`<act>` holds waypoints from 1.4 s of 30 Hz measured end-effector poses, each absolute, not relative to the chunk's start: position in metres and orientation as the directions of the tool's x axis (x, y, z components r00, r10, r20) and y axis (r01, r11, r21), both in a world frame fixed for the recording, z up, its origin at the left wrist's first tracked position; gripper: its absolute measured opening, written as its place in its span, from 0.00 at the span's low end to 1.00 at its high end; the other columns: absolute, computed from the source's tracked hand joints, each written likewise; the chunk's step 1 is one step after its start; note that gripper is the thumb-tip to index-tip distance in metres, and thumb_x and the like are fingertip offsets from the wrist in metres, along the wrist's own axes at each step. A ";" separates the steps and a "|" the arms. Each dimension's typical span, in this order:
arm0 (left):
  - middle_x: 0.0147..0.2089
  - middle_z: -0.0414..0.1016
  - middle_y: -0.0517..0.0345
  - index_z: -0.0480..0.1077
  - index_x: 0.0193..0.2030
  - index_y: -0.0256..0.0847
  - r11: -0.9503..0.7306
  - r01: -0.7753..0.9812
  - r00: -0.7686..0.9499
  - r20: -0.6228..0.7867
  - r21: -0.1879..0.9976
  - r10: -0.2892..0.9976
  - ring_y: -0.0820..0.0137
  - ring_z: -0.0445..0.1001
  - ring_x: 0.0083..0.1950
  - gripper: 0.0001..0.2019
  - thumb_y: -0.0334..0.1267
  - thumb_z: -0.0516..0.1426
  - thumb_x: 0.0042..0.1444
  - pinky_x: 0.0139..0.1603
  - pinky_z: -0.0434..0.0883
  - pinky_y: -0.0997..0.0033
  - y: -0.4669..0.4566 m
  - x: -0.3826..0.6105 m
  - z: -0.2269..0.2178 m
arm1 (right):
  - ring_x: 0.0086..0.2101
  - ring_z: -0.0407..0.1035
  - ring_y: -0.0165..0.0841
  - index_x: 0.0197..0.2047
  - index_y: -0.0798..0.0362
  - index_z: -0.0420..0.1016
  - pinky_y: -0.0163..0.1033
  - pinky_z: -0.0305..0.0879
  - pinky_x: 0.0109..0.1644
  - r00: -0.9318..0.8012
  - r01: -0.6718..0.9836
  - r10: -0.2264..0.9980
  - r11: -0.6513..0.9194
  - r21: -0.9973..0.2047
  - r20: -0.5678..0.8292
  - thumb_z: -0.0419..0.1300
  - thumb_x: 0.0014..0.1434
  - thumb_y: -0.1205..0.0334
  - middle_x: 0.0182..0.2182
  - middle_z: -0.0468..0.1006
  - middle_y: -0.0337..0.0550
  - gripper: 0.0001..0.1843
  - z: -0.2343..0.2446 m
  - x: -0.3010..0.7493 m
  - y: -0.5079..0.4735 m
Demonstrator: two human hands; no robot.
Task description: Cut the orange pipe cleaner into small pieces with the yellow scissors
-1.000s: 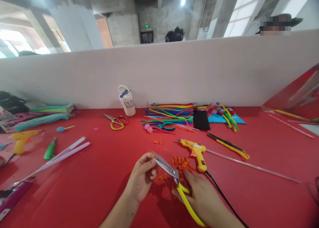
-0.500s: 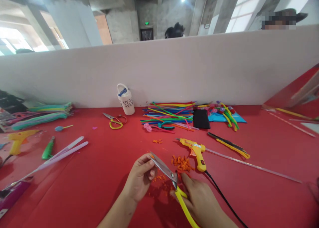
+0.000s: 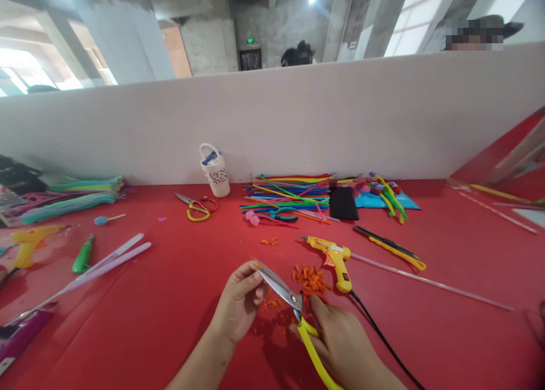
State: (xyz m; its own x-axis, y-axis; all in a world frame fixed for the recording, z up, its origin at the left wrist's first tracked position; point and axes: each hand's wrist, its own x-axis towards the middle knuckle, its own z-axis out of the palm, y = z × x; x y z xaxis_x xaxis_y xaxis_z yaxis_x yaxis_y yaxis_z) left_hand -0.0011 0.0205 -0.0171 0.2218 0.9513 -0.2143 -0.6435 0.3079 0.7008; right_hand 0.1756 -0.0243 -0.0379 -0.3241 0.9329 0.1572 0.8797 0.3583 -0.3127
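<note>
Between thumb and fingertips, my left hand pinches a small orange piece. My right hand is closed around scissors with yellow handles; their blades point up and left, the tips touching or very close to the orange piece. Past the scissors lies a heap of short orange pieces on the red table. Finer orange trimmings are scattered beneath the blades. A few more orange bits lie farther back.
Right of the heap lies a yellow glue gun with a black cord. Behind are colourful pipe cleaners, a black phone, a second pair of scissors and a white cup. A white partition borders the table.
Almost nothing differs. Both hands and the scissors hold nearly the same position, with the blade tips still at the orange piece.
</note>
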 end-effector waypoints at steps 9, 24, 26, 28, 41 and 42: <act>0.19 0.61 0.65 0.68 0.27 0.34 0.296 -0.671 0.242 -0.176 0.680 0.954 0.85 0.55 0.17 0.02 0.29 0.58 0.44 0.16 0.51 0.86 0.022 -0.001 -0.019 | 0.19 0.68 0.34 0.33 0.54 0.62 0.35 0.47 0.20 -0.335 0.875 0.913 0.393 -0.283 0.231 0.43 0.56 0.44 0.17 0.71 0.40 0.21 -0.040 0.175 -0.024; 0.21 0.63 0.64 0.67 0.25 0.34 0.281 -0.652 0.230 -0.169 0.704 0.958 0.85 0.57 0.18 0.03 0.29 0.58 0.44 0.17 0.52 0.85 0.023 -0.002 -0.021 | 0.18 0.67 0.36 0.27 0.52 0.60 0.35 0.42 0.19 -0.296 0.910 0.943 0.326 -0.257 0.149 0.46 0.55 0.49 0.16 0.71 0.41 0.16 -0.042 0.177 -0.023; 0.21 0.63 0.64 0.67 0.25 0.34 0.278 -0.642 0.222 -0.174 0.715 0.959 0.84 0.57 0.18 0.03 0.29 0.58 0.44 0.17 0.53 0.85 0.024 -0.003 -0.022 | 0.18 0.66 0.36 0.27 0.52 0.60 0.35 0.40 0.20 -0.287 0.911 0.949 0.312 -0.269 0.130 0.47 0.54 0.49 0.16 0.70 0.42 0.15 -0.041 0.178 -0.022; 0.22 0.63 0.64 0.66 0.25 0.34 0.276 -0.633 0.219 -0.175 0.723 0.960 0.84 0.57 0.19 0.03 0.29 0.58 0.44 0.17 0.53 0.85 0.025 -0.004 -0.023 | 0.18 0.65 0.36 0.27 0.53 0.61 0.35 0.39 0.21 -0.273 0.906 0.955 0.296 -0.303 0.116 0.49 0.53 0.51 0.16 0.70 0.43 0.14 -0.040 0.180 -0.021; 0.21 0.67 0.58 0.67 0.25 0.32 0.515 -0.380 0.518 -0.284 0.769 0.807 0.82 0.62 0.16 0.04 0.30 0.58 0.43 0.15 0.55 0.83 0.013 0.010 -0.021 | 0.12 0.53 0.24 0.29 0.53 0.62 0.30 0.51 0.16 -0.096 0.260 0.990 -0.076 -0.963 -0.104 0.49 0.50 0.48 0.14 0.59 0.30 0.15 -0.022 0.161 -0.009; 0.20 0.67 0.58 0.67 0.25 0.32 0.535 -0.345 0.540 -0.303 0.771 0.785 0.81 0.62 0.16 0.04 0.30 0.58 0.43 0.15 0.56 0.83 0.012 0.012 -0.022 | 0.12 0.53 0.23 0.32 0.53 0.62 0.30 0.52 0.15 -0.112 0.223 0.987 -0.086 -0.971 -0.113 0.49 0.50 0.46 0.13 0.59 0.29 0.17 -0.020 0.160 -0.010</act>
